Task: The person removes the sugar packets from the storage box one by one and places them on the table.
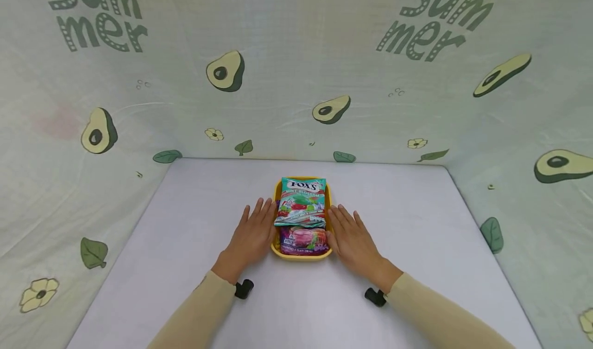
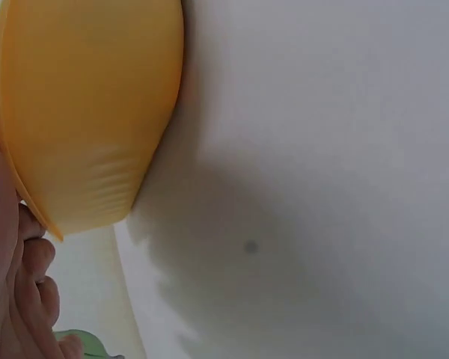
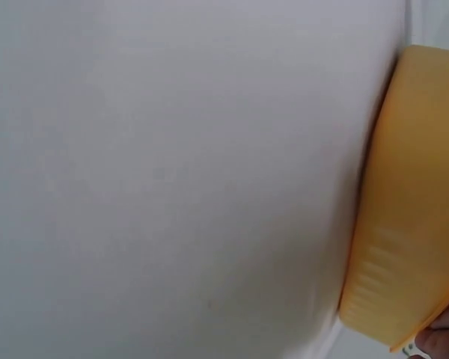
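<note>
A yellow plastic tray (image 1: 303, 258) sits on the white table between both hands. In it lie a teal Fox's Mint Blossom candy bag (image 1: 302, 203) and, nearer the person, a purple Fox's candy bag (image 1: 303, 241) partly covered by the teal one. The left hand (image 1: 252, 233) rests against the tray's left rim, fingers straight and pointing away. On the opposite rim lies the right hand (image 1: 354, 243), its fingers extended too. In the left wrist view, fingers touch the rim of the tray (image 2: 90, 112); the right wrist view shows fingertips at the rim of the tray (image 3: 408, 202).
The white table (image 1: 208, 194) extends around the tray on all sides. Behind and beside it hangs a pale cloth (image 1: 278, 40) printed with avocados, leaves and "summer" lettering. A dark wrist-camera piece (image 1: 244, 289) shows by the left wrist, another camera piece (image 1: 375, 297) by the right.
</note>
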`<state>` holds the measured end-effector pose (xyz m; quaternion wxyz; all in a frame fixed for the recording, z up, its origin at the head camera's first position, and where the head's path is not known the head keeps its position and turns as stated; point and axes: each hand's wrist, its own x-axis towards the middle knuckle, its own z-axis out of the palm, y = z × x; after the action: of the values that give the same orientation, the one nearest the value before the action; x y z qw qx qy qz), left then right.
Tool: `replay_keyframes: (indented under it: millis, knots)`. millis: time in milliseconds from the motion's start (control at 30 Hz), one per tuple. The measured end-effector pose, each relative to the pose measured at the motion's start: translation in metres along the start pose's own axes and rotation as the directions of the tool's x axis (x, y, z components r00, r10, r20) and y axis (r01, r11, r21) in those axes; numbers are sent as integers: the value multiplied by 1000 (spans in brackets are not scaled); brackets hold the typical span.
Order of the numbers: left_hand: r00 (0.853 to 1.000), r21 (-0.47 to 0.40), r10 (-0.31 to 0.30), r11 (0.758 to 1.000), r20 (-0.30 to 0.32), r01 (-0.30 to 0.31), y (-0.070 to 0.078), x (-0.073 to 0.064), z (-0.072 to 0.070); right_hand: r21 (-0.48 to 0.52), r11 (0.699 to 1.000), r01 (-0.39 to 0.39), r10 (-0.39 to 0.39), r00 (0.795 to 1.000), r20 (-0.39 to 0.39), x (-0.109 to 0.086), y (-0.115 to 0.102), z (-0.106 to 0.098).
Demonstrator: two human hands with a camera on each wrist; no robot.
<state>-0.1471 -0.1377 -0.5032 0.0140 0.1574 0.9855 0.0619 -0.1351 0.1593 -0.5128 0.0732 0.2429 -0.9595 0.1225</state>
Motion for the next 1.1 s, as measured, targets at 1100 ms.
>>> replay_keyframes:
  millis: [1100]
  knots:
    - [998,-95,-41,994,51,46,5,12,-3,57,987,-149,150,989,-16,98,6,-20]
